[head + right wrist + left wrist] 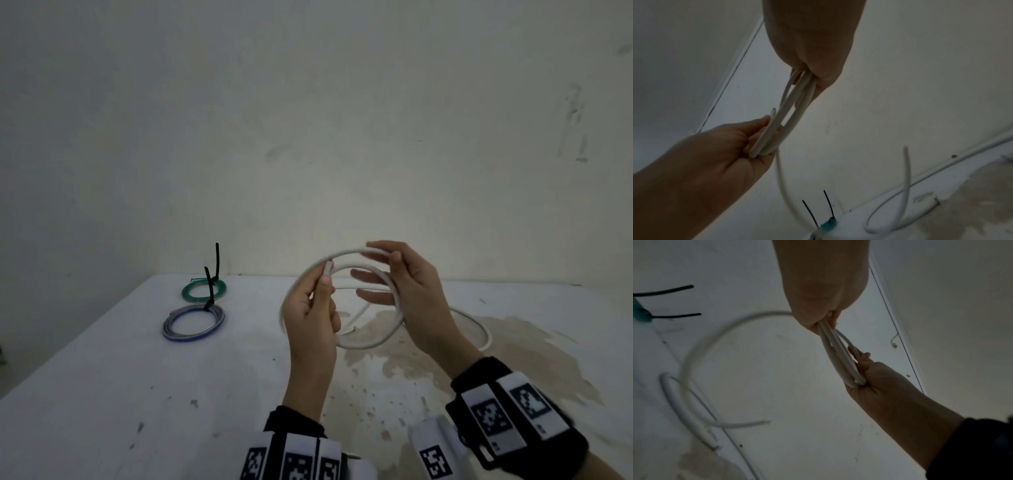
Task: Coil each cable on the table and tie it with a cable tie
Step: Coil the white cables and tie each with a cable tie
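Observation:
A white cable (371, 343) is held up above the table as a coil of a few loops. My left hand (323, 284) grips the coil's left side, with the cable's cut end sticking up past the thumb. My right hand (380, 270) pinches the top right of the coil between thumb and forefinger, its other fingers reaching through the ring. The left wrist view shows the loops (838, 353) edge-on between both hands; so does the right wrist view, loops (781, 123). The uncoiled rest of the cable (486, 337) trails onto the table at the right.
Two tied coils lie at the table's back left: a green coil (203, 289) and a grey-blue coil (193, 322), each with a black cable tie (216, 260) standing up. The table (137, 394) is white with brown stains at the right. A wall stands close behind.

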